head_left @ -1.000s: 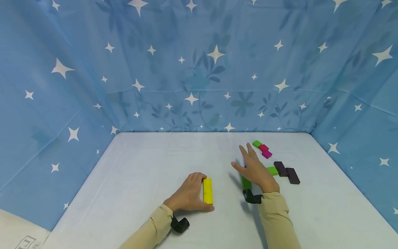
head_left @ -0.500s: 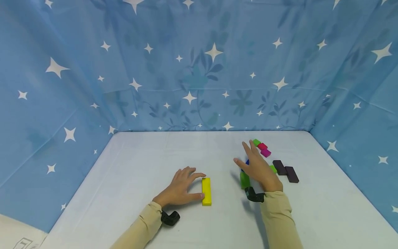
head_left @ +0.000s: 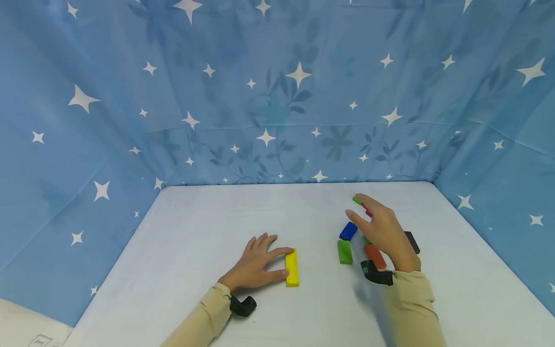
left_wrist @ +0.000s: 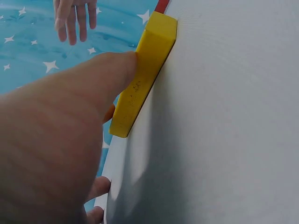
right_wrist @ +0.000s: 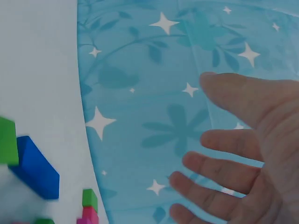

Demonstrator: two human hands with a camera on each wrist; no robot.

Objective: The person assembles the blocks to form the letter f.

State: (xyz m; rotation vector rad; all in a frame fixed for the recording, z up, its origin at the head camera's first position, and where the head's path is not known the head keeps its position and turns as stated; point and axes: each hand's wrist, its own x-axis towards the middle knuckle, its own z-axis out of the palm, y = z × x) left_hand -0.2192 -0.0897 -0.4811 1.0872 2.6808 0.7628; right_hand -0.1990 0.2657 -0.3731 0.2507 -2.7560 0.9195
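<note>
A long yellow block lies near the middle of the white table, pointing away from me. My left hand is beside it, with the thumb touching its left side and the index fingertip at its far end. The other left fingers are spread. In the left wrist view the thumb lies against the side of the yellow block. My right hand hovers over the coloured blocks on the right, fingers apart and nothing held. Under and beside it lie a blue block, a green block and a red block.
A dark block lies right of my right hand, which partly hides it. Farther back are a small light green block and pink ones partly covered by the fingers. A blue star-patterned curtain stands behind the white table.
My left hand has loosened from holding the yellow block by its ends to touching it with thumb and index finger. My right hand has moved right, uncovering the blue, green and red blocks.
</note>
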